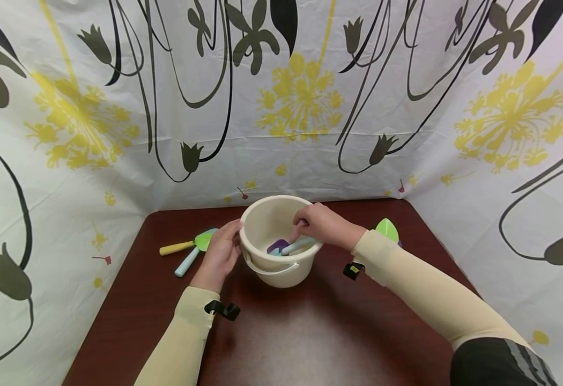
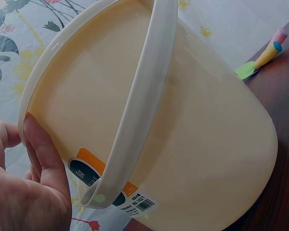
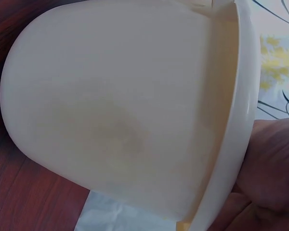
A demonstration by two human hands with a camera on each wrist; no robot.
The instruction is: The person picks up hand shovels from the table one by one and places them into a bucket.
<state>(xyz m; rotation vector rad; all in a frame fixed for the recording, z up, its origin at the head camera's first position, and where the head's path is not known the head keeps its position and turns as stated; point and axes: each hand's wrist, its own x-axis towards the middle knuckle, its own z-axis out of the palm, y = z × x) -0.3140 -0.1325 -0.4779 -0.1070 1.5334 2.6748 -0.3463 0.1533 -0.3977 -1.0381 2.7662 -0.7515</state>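
Observation:
A cream plastic bucket stands on the table, its handle hanging down at the near side. My left hand grips the bucket's rim at the left; in the left wrist view, the fingers lie under the rim beside an orange label. Over the right side of the rim, my right hand reaches inside with its fingers pointing down. Close to those fingertips lie a purple scoop and a toy shovel's light blue handle. Whether the fingers pinch either one is unclear. In the right wrist view, the bucket wall hides the fingertips.
Left of the bucket, a green toy shovel with a yellow handle crosses one with a light blue handle. A green toy shovel blade shows behind the right forearm. Patterned sheets hang behind the dark red table.

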